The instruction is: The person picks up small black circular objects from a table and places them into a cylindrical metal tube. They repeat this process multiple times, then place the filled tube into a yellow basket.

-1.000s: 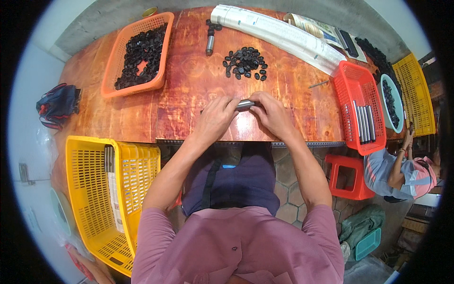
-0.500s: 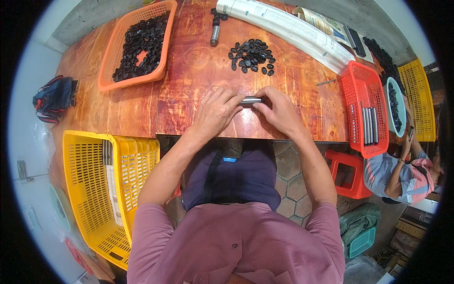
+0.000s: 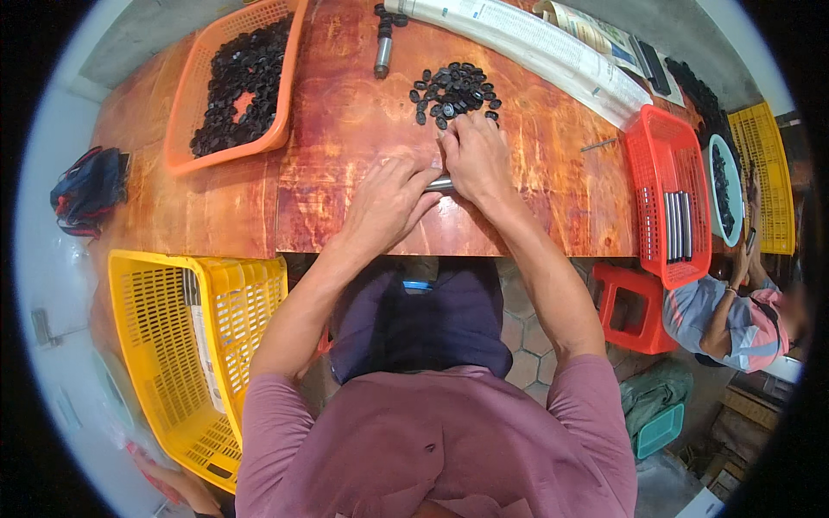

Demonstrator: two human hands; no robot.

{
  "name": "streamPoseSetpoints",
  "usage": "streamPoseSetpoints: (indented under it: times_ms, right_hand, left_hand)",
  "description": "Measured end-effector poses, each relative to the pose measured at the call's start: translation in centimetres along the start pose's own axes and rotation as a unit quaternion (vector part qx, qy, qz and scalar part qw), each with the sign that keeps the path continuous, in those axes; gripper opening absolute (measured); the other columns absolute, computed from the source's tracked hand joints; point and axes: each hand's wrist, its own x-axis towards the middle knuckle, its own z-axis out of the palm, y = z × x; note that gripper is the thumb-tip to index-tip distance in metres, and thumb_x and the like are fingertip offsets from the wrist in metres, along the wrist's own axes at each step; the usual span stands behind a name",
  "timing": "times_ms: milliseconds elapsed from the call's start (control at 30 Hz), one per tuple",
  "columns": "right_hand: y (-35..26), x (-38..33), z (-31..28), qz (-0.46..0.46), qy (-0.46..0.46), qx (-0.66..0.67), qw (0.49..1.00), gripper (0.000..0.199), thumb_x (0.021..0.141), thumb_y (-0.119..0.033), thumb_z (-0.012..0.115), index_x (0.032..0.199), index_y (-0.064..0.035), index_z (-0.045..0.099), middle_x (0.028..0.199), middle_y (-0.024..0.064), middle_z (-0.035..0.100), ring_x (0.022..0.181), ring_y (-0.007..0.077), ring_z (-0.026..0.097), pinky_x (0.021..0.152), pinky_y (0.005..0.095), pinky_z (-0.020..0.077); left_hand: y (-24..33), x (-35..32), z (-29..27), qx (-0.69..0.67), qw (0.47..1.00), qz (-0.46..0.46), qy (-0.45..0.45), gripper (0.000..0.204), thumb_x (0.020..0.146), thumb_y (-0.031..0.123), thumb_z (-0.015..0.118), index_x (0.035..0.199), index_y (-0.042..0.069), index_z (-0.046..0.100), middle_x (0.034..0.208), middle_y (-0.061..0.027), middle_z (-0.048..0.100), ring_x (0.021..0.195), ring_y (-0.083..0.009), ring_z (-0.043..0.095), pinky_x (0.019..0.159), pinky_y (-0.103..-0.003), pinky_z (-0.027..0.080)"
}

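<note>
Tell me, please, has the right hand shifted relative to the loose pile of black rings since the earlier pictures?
Yes. The right hand has moved up the table toward the pile of black rings, its fingertips now at the pile's near edge.

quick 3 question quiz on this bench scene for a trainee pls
1. True or false: both hands hold the short metal rod against the wooden table.
2. Where is the loose pile of black rings? A) in the yellow basket B) on the table beyond the right hand C) on the red stool
3. What fills the orange tray beyond the left hand?

Key
1. True: the rod shows between the two hands.
2. B
3. Small black parts, seemingly like the loose rings.
</note>
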Motion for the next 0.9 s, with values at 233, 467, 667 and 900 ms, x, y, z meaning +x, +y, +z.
streamPoseSetpoints:
  times_ms: [233, 467, 667, 900]
  right_hand:
    - [-0.3, -0.5, 0.0, -0.001, 0.001, -0.01, 1.0, 0.02, 0.092, -0.023, 0.064, 0.092, -0.0032, 0.065, 0.098, 0.0162, 0.059, 0.097, 0.0349, 0.056, 0.081, 0.0483, 0.0392]
    - [-0.9, -1.2, -0.4, -0.012, -0.004, -0.016, 1.0, 0.017, 0.089, -0.021, 0.066, 0.092, -0.0048, 0.061, 0.094, 0.0145, 0.055, 0.092, 0.0339, 0.054, 0.078, 0.0462, 0.0375]
    - [-0.5, -1.5, -0.3, -0.006, 0.014, 0.032, 0.999, 0.014, 0.093, -0.019, 0.061, 0.09, -0.0052, 0.06, 0.093, 0.0147, 0.055, 0.094, 0.0347, 0.054, 0.081, 0.0457, 0.0378]
    - [0.2, -1.2, -1.7, 0.199, 0.055, 0.432, 0.878, 0.035, 0.107, -0.028, 0.051, 0.084, -0.0013, 0.055, 0.082, 0.0061, 0.049, 0.072, 0.0156, 0.051, 0.067, 0.0342, 0.0437]
  left_hand:
    - [0.1, 0.0, 0.2, -0.004, 1.0, -0.009, -0.012, 0.032, 0.081, 0.018, 0.08, 0.109, 0.006, 0.071, 0.09, -0.0095, 0.064, 0.084, -0.0302, 0.062, 0.07, -0.042, 0.05]
    - [0.0, -0.4, 0.2, -0.011, 0.999, -0.017, -0.044, 0.031, 0.081, 0.019, 0.079, 0.109, 0.006, 0.071, 0.094, -0.008, 0.065, 0.086, -0.0289, 0.062, 0.073, -0.04, 0.049]
    - [-0.1, -0.7, 0.7, 0.006, 0.999, -0.016, -0.038, 0.033, 0.083, 0.023, 0.077, 0.111, 0.008, 0.069, 0.096, -0.0089, 0.064, 0.09, -0.0295, 0.062, 0.077, -0.041, 0.049]
    - [0.3, 0.6, 0.5, -0.25, 0.948, -0.178, 0.081, 0.025, 0.098, 0.022, 0.067, 0.115, 0.004, 0.066, 0.101, -0.0074, 0.068, 0.094, -0.0195, 0.065, 0.078, -0.033, 0.051]
